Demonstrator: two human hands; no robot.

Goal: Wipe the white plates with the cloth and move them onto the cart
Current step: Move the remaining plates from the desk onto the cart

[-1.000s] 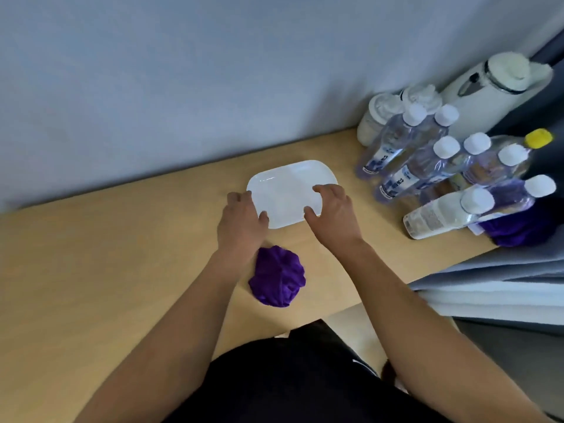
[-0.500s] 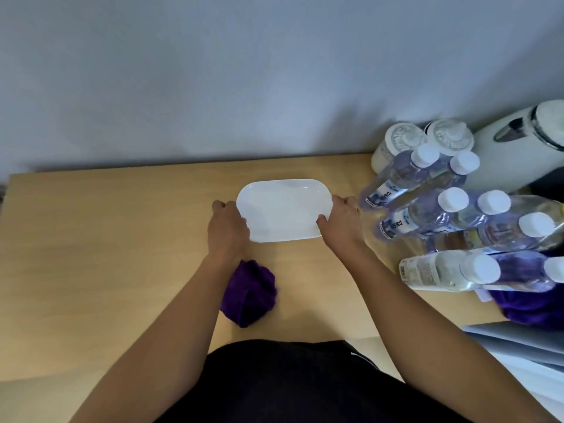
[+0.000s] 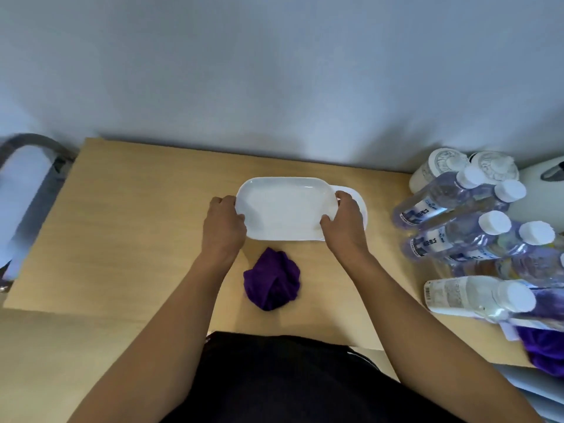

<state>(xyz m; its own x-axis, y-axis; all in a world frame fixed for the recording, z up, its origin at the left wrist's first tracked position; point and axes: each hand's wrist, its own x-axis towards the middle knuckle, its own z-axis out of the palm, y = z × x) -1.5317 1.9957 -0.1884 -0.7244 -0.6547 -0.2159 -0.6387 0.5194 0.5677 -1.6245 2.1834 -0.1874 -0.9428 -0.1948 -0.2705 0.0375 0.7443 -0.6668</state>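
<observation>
- White plate [image 3: 283, 209]: glossy, rounded-rectangle, shallow raised rim, long axis left-right, mid-bench [image 3: 122, 224], closer to the wall than to the near edge.
- Second plate [image 3: 363, 206], same white, lies under it. Only its right end shows, sticking out past the right hand [image 3: 345, 227].
- Left hand [image 3: 224, 227] grips the top plate's left end, fingers [image 3: 219, 201] curled round the rim.
- Right hand grips the right end, fingers curled over the rim and thumb on the near-right corner.
- Can't tell if the top plate is lifted clear or touching the one below.
- Purple cloth [image 3: 271, 280] lies bunched on the bench, just nearer than the plate, between the forearms; neither hand touches it.
- Bottles [image 3: 451, 203], clear with white caps, are clustered at the bench's right end, well apart from the plate.
- Versus 0.5 s ago:
  - Only one plate outline showed then; now the top plate sits offset left and the lower plate's right end is exposed.
  - Both hands keep the same end grips.
  - Cloth is in the same spot relative to the hands.
  - View has swung left: the bench's left end and a blurred grey bar [image 3: 39, 141] beyond it are now in frame.
</observation>
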